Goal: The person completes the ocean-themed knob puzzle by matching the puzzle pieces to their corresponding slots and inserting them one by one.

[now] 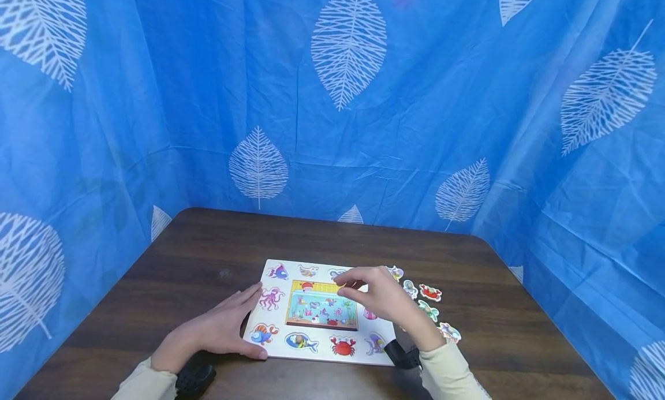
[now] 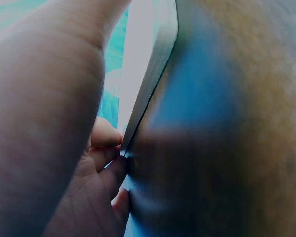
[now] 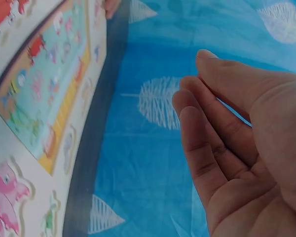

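A white puzzle board printed with sea animals lies on the table, a small aquarium picture at its middle. My left hand rests at the board's left edge, fingertips touching the side and thumb at the near left corner. Above the board's right half hovers my right hand, fingers bent loosely with nothing between them; the right wrist view shows a gap between thumb and fingertips. A blue and yellow fish piece with a knob sits in the near row, beside a red crab picture.
Several loose puzzle pieces lie right of the board, among them a red crab piece, a green piece and a star-shaped piece. The dark wooden table is bordered by a blue leaf-patterned curtain.
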`<move>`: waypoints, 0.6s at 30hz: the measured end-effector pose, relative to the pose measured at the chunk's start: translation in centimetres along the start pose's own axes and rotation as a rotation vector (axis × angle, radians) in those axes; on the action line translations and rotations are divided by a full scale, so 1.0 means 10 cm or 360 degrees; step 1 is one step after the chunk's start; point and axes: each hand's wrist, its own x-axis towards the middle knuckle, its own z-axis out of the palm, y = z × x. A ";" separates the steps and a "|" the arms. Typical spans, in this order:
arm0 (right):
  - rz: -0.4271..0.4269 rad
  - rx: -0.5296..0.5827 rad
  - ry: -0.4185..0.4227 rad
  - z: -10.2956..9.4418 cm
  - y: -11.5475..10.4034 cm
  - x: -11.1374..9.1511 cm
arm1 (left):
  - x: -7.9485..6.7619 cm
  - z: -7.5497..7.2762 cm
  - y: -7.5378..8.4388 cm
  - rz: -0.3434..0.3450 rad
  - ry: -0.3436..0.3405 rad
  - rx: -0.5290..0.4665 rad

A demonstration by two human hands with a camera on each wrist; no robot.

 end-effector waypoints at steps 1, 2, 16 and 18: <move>0.0004 0.0002 0.0007 -0.03 0.01 -0.01 | 0.00 0.00 0.00 -0.0001 -0.0001 -0.0004; 0.0011 0.0006 0.0009 -0.05 0.02 -0.01 | 0.00 0.00 0.00 -0.0001 -0.0002 -0.0003; 0.0074 0.0090 -0.0027 -0.38 0.28 -0.11 | 0.00 0.00 -0.01 -0.0007 0.0005 0.0005; 0.0096 0.0100 -0.0020 -0.41 0.30 -0.13 | 0.00 0.00 0.00 -0.0004 0.0007 0.0009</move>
